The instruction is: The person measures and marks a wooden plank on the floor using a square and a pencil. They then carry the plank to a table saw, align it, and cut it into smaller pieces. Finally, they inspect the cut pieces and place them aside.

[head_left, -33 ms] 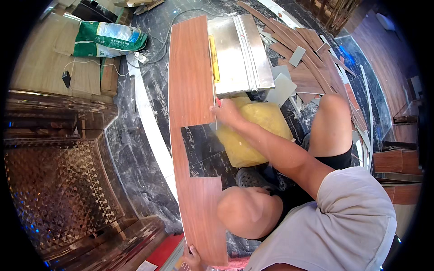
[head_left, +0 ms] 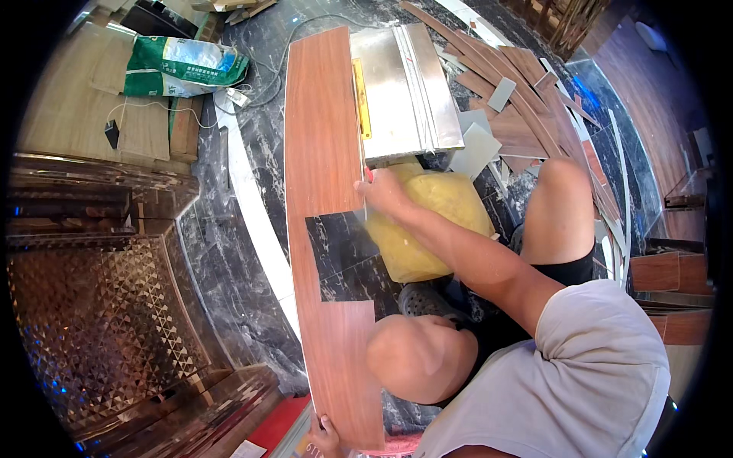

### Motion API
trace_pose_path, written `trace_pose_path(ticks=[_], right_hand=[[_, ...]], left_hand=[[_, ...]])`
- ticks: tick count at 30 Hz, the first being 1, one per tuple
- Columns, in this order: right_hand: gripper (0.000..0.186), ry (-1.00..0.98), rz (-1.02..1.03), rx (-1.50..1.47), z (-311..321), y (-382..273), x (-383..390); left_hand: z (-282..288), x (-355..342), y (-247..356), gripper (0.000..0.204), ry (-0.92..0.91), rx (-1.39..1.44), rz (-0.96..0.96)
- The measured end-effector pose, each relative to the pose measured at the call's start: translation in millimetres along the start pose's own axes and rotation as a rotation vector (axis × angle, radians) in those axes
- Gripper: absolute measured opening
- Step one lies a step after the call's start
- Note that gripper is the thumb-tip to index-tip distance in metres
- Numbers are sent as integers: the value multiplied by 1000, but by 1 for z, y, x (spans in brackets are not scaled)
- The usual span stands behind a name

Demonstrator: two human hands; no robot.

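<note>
My right hand (head_left: pixel 382 187) is closed around a small red-handled tool (head_left: pixel 369 174) at the inner edge of a long wood-grain board (head_left: pixel 321 122), beside a yellow bag or cushion (head_left: pixel 427 221). A rectangular notch is cut out of the board's middle. My left hand (head_left: pixel 324 431) grips the board's lower end. Beyond my right hand, a metal-topped work surface (head_left: pixel 389 91) stands beside the board, with a yellow level-like strip (head_left: pixel 362 99) along its edge. My bent knees flank my right arm.
Wood and grey offcuts (head_left: pixel 519 114) lie piled at right. A green-and-white bag (head_left: pixel 179 65) sits on pale boards (head_left: pixel 69 114) at upper left, near a cable. A patterned mirrored panel (head_left: pixel 99 313) is at left, a white strip (head_left: pixel 244 168) on the marble floor (head_left: pixel 214 267).
</note>
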State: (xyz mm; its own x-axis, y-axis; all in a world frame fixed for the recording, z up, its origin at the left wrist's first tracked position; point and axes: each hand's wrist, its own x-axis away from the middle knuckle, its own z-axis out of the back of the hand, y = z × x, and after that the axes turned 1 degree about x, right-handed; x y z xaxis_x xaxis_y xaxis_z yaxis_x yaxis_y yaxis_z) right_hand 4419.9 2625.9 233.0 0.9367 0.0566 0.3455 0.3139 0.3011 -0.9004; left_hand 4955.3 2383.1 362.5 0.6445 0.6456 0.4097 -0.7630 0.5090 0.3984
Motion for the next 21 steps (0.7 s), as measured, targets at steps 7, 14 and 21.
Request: trace_pose_path(ticks=[7, 14, 21], right_hand=[[38, -41, 74, -22, -11, 21, 31], [36, -149, 49, -20, -10, 25, 70], [36, -250, 68, 9, -9, 35, 98]], left_hand=[[-4, 1, -23, 52, 69, -56, -31], [-5, 26, -53, 55, 120, -167, 30], [-7, 37, -77, 57, 125, -275, 130]])
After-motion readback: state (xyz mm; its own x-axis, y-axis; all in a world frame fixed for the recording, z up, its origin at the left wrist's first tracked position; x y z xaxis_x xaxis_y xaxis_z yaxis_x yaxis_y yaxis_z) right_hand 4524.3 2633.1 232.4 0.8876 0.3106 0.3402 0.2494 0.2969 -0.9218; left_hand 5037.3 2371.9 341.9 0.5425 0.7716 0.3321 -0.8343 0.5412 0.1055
